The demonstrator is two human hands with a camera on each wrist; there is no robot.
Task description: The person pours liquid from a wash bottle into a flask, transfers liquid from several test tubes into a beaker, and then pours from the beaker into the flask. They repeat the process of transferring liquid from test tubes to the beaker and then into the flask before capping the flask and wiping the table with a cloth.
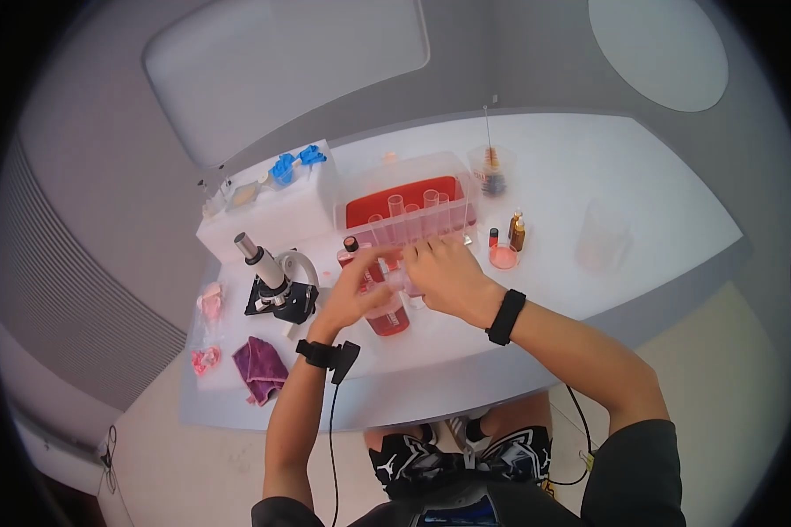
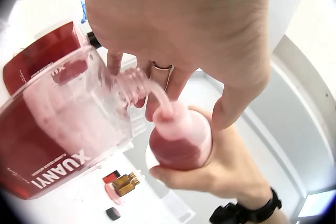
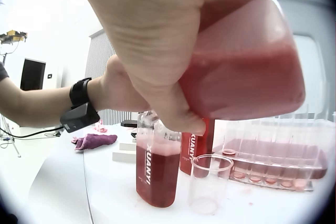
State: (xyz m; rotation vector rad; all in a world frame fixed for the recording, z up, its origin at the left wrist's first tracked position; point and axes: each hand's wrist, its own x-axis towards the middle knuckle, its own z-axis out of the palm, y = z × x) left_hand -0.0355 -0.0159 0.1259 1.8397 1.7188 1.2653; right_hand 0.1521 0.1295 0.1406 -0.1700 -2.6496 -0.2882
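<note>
My right hand (image 1: 448, 279) grips a translucent, round-bodied bottle (image 3: 247, 77) of red liquid, tipped nearly level. A thin pink stream runs from its narrow neck (image 2: 169, 113) into the mouth of a clear glass bottle (image 2: 79, 113) printed XUANYI. That glass bottle (image 3: 157, 166) stands upright on the table, partly filled with red liquid, its upper wall filmed with pink. My left hand (image 1: 356, 294) is cupped around the pouring spot, thumb and fingers spread apart. In the left wrist view its fingers (image 2: 160, 85) pass behind the glass neck, partly hidden.
Close by stand a second red bottle with a black cap (image 1: 351, 243) and a clear beaker (image 3: 207, 187). A test tube rack (image 3: 273, 182) stands before a plastic tub (image 1: 347, 189) of red liquid. A microscope (image 1: 277, 285) and purple cloth (image 1: 261, 367) are left; amber bottles (image 1: 517, 233) are right.
</note>
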